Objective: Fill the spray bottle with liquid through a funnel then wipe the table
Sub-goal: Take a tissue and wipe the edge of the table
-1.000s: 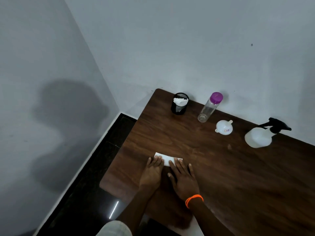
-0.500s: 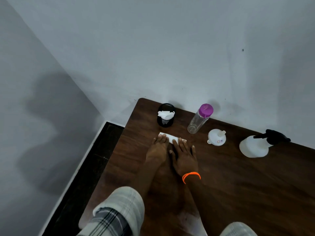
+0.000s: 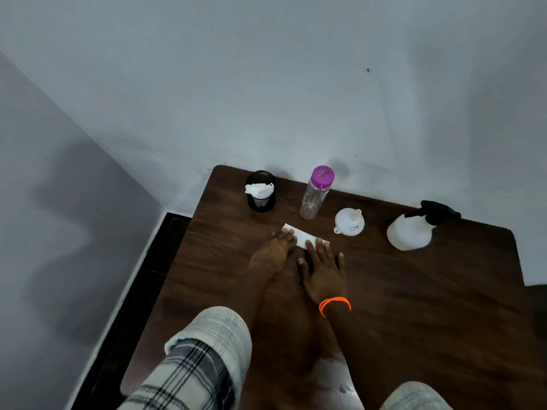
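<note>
hands: left hand [image 3: 273, 252] and right hand [image 3: 322, 272], both flat, fingers spread, pressing white tissue [image 3: 305, 238] onto desk [image 3: 414, 306]
spray bottle [image 3: 411, 230]: upright, right of funnel [image 3: 349, 222]

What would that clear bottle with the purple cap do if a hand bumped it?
The clear bottle stands tall and narrow on the table, so it would probably tip rather than slide. It looks nearly empty, so it is likely light and easy to knock. Being round, it might roll once down, perhaps toward the funnel beside it.
</note>
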Action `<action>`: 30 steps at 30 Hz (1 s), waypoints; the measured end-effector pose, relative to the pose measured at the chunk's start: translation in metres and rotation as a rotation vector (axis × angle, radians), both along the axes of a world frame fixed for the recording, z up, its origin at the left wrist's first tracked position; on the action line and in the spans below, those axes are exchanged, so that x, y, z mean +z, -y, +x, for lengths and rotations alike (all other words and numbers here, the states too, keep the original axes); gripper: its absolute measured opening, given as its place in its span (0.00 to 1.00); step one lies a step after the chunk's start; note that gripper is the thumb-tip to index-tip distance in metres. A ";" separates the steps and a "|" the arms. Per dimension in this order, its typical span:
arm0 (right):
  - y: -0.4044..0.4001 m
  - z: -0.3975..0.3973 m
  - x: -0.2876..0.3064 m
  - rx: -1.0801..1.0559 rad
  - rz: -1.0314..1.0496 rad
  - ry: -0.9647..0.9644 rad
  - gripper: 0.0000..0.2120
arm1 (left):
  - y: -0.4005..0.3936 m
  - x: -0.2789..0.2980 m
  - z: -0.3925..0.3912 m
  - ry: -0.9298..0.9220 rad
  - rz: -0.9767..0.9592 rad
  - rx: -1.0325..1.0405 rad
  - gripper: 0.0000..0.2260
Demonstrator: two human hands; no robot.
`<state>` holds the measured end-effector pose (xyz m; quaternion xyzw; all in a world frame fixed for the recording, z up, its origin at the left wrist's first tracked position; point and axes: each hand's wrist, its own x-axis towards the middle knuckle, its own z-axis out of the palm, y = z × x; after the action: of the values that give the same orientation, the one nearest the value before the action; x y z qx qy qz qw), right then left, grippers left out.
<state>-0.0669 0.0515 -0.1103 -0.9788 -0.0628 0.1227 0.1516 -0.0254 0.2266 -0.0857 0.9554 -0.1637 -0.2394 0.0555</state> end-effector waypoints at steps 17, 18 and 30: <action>0.057 -0.132 -0.006 0.287 0.001 -0.004 0.31 | 0.052 0.014 -0.191 0.064 0.038 0.285 0.25; 0.059 -0.140 -0.005 0.310 -0.003 -0.008 0.31 | 0.054 0.017 -0.202 0.054 0.027 0.301 0.25; 0.128 -0.234 -0.004 0.388 0.014 0.018 0.28 | 0.108 0.019 -0.297 -0.061 -0.012 0.261 0.40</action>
<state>-0.3004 -0.0761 -0.1145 -0.9483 -0.2525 0.1403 0.1314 -0.3226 0.1191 -0.0668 0.9605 -0.0376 -0.2581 0.0967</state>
